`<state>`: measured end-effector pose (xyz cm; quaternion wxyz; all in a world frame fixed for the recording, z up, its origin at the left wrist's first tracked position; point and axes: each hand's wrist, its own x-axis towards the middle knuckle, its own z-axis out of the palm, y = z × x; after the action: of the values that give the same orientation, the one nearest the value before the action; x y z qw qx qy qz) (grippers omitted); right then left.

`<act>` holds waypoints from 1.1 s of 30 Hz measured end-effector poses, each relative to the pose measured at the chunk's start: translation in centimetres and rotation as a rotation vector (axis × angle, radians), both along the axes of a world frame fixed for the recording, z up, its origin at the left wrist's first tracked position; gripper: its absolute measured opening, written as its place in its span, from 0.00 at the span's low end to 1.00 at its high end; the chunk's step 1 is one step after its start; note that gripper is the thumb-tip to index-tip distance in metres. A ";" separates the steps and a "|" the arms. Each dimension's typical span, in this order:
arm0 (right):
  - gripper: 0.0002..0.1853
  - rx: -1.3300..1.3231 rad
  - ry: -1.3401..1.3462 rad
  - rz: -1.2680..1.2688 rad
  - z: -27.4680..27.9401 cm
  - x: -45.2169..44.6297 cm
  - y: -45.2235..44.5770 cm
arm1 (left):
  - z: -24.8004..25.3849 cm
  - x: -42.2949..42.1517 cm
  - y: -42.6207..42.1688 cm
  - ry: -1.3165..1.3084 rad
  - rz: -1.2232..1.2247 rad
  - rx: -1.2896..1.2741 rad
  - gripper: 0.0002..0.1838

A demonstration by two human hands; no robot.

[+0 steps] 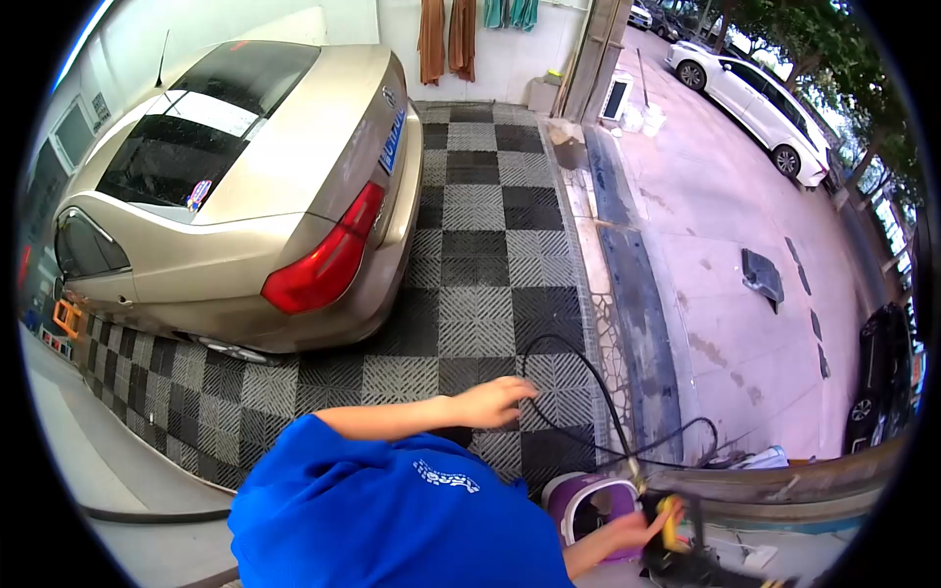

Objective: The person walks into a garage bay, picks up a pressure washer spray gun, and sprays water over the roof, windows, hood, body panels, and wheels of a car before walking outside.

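My left hand (497,402) is held out over the checkered floor, palm down, its fingers loosely bent and a little apart, with nothing visible in it. A loop of black hose (596,377) passes close to its fingertips; contact is unclear. At the lower right, my right hand (642,529) is closed around a black and yellow tool (670,527), partly blurred. The hose runs up to a metal fitting (634,468) above this tool. Just left of the right hand stands a purple and white bucket (561,500).
A beige car (225,255) stands at the left, its rear towards me. Brown and teal cloths (446,41) hang on the back wall. Outside, a dark flat piece (762,277) lies on the pavement, with a white car (755,103) beyond. A ledge (784,487) runs along the lower right.
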<state>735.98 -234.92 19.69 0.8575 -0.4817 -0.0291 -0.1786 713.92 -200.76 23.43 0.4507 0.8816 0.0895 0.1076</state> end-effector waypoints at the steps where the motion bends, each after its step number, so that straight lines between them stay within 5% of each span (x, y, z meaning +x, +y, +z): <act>1: 0.29 -0.002 -0.030 0.030 2.2 1.7 3.9 | 0.2 2.2 0.1 -0.141 0.021 0.111 0.37; 3: 0.28 -0.034 -0.006 0.226 9.6 1.8 11.7 | 3.9 6.3 1.4 -0.278 0.070 0.115 0.48; 7: 0.17 0.044 -0.141 0.865 16.9 3.5 21.7 | 6.6 10.4 6.1 -0.352 0.123 0.213 0.50; 9: 0.09 0.180 -0.232 1.187 20.8 3.7 27.0 | 4.1 10.8 8.1 -0.236 -0.055 0.088 0.44; 13: 0.12 0.269 -0.167 1.700 27.7 3.0 35.8 | -1.4 10.1 9.1 -0.238 -0.207 -0.424 0.16; 15: 0.16 0.282 -0.205 1.770 31.8 4.0 39.5 | -6.3 9.4 8.7 -0.012 -0.339 -0.657 0.19; 19: 0.14 0.351 -0.263 1.920 41.6 10.9 46.1 | -12.2 3.6 7.3 0.319 0.195 -1.021 0.37; 25: 0.06 0.203 -0.370 2.135 52.3 26.4 57.2 | -26.9 2.3 0.7 0.280 0.671 -0.886 0.45; 27: 0.06 0.110 -0.438 2.123 53.5 26.2 59.8 | -25.8 4.0 -2.4 0.268 0.920 -0.987 0.46; 29: 0.13 -0.375 -0.367 1.567 51.0 24.3 61.7 | -25.2 7.9 -4.4 0.169 1.391 -1.092 0.43; 33: 0.20 -1.085 -0.749 1.599 36.6 23.9 64.5 | -23.0 10.4 -4.9 0.013 1.717 -0.938 0.37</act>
<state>759.89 -170.39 56.29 0.3293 -0.5569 -0.6816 0.3418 724.28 -205.69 0.38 0.5234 0.2486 0.7371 0.3478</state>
